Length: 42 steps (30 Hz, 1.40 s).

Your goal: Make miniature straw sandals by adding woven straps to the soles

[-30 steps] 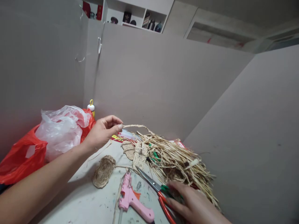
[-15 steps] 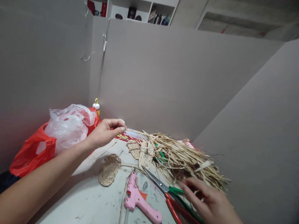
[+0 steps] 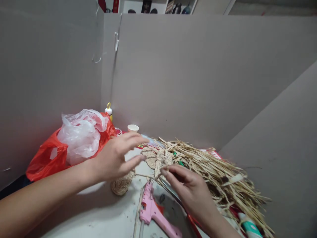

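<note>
My left hand (image 3: 118, 158) hovers above the table with its fingers stretched out and apart, holding nothing, just over a flat woven straw oval (image 3: 122, 183). My right hand (image 3: 188, 188) reaches left with its fingertips pinched together at a thin straw cord (image 3: 146, 176) beside small woven straw pieces (image 3: 156, 158). A pile of loose straw strips (image 3: 218, 175) lies right of them. A pink glue gun (image 3: 155, 211) lies below my hands. Red-handled scissors (image 3: 193, 222) are mostly hidden under my right wrist.
A red plastic bag (image 3: 47, 157) with a clear bag (image 3: 80, 135) on it sits at the left. A paper cup (image 3: 133, 128) and a yellow-capped bottle (image 3: 108, 110) stand at the back. Grey partition walls enclose the table. A teal-and-white tube (image 3: 250, 226) lies at the right.
My left hand let go of the straw strand, opened and dropped toward the woven oval. My right hand left the scissors and moved up-left to the cord. The camera tilted down.
</note>
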{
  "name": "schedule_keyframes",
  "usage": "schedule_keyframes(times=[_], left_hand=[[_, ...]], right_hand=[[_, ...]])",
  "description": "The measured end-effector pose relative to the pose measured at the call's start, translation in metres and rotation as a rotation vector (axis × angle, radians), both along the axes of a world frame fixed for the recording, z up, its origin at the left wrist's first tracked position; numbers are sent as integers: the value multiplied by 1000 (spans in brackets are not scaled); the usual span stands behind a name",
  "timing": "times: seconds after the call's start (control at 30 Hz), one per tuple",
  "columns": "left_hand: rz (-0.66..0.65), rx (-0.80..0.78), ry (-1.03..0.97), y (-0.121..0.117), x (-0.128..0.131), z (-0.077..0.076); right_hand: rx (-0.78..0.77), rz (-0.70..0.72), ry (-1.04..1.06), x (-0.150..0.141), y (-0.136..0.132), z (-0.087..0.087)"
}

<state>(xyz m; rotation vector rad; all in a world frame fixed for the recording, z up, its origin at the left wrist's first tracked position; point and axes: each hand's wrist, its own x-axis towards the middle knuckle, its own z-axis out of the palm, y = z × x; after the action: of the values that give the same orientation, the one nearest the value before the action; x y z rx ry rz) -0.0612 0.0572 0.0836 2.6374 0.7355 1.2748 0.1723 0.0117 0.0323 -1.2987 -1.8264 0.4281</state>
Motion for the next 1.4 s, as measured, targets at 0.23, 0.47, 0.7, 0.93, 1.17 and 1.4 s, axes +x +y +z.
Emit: schedule_keyframes(times=[0.23,0.47,0.7,0.93,1.17,1.4], left_hand=[[485,-557,597,30,-22,-56],[440,-716,514,24,-10,-95],[238,-1068,-71,25,11,-96],[-128,-1254,-789,29,38,-86],[-289,-1387,-872,15,49,-96],[-413,-1480,-808,-8,55,-90]], right_hand=[[-77,-240,577,32,5,-6],[16,-223,484,28,0,-18],[56,-282,339,42,0,-16],[-47,-181,122,41,-1,-16],[-250,-109,35,26,2,-33],[-353,-55,588,8,-6,-29]])
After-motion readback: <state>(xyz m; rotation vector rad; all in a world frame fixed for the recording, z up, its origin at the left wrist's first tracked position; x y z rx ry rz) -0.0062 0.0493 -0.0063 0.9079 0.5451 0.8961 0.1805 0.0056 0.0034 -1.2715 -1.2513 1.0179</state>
